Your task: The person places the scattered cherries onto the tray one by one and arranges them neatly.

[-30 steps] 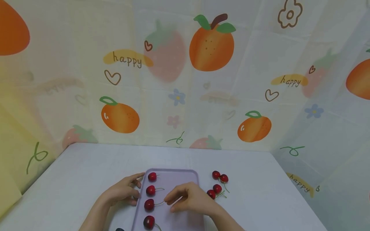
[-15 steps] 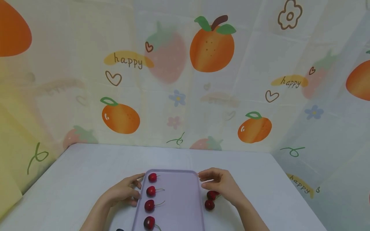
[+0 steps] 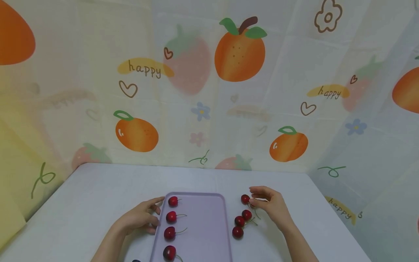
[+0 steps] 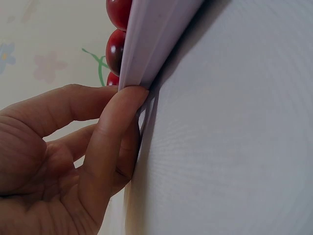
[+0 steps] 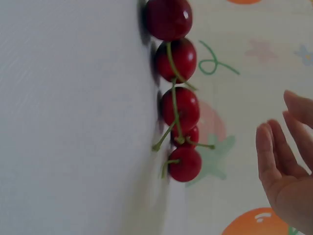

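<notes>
On the left side of a lilac tray (image 3: 199, 218), several dark red cherries with stems stand in a column, such as the cherry (image 3: 170, 233). My left hand (image 3: 139, 218) rests at the tray's left edge; in the left wrist view its thumb (image 4: 110, 122) and forefinger touch the rim. To the right of the tray lies a loose group of cherries (image 3: 239, 221). My right hand (image 3: 271, 203) hovers by the far end of this group, partly covering one cherry, fingers slightly bent and apart. In the right wrist view that hand holds nothing and stands clear of the cherries (image 5: 180, 108).
A white cloth (image 3: 118, 182) covers the table. Behind it hangs a curtain (image 3: 183, 127) printed with fruit and flowers. A small dark object (image 3: 136, 260) is cut off at the bottom edge, left of the tray.
My right hand has moved from above the tray to the right, over to the far end of the loose cherries. The left hand and the tray have stayed in place.
</notes>
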Demonstrator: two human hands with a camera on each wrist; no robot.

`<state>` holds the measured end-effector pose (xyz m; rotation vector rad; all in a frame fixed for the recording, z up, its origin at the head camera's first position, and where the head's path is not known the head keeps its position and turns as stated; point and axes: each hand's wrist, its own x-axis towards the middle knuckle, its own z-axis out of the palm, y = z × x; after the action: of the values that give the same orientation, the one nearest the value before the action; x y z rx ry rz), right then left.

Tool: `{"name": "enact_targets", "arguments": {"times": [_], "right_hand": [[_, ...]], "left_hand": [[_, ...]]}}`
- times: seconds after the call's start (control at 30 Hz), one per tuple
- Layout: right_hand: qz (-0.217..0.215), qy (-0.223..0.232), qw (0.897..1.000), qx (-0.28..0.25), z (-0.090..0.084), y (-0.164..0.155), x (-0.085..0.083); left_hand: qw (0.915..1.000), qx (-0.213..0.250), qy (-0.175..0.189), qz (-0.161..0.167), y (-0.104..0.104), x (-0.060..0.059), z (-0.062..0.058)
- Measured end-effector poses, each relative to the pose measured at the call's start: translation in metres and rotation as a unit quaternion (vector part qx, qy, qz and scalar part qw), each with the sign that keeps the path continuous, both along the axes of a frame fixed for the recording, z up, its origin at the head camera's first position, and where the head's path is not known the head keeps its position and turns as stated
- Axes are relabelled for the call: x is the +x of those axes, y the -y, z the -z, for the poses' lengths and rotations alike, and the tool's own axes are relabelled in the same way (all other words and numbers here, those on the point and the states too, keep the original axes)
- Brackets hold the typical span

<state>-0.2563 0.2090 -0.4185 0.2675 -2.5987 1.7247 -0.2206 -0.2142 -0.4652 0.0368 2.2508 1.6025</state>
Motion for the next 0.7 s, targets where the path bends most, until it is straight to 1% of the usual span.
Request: {"name": "enact_targets", "arguments": {"times": [0.13,0.27,0.47,0.6,0.7], "right_hand": [[0.055,-0.003,0.998,0.013,0.006,-0.006,-0.004],[0.080,0.016,0.996,0.019,0.013,-0.012,-0.008],[0.085,0.061,0.994,0.025,0.023,-0.018,-0.011],[0.075,0.068,0.994,0.044,0.029,-0.020,-0.014],[0.060,0.075,0.993,0.066,0.035,-0.020,-0.017]], "left_hand": [[1.0000,-0.005,0.003,-0.005,-0.001,0.000,0.000],[0.9999,-0.009,0.002,-0.006,-0.001,-0.001,0.001],[1.0000,-0.004,-0.002,-0.003,-0.001,0.000,0.001],[1.0000,-0.006,-0.002,-0.006,-0.001,0.000,0.001],[1.0000,-0.005,-0.001,-0.007,0.000,0.000,0.001]]}}
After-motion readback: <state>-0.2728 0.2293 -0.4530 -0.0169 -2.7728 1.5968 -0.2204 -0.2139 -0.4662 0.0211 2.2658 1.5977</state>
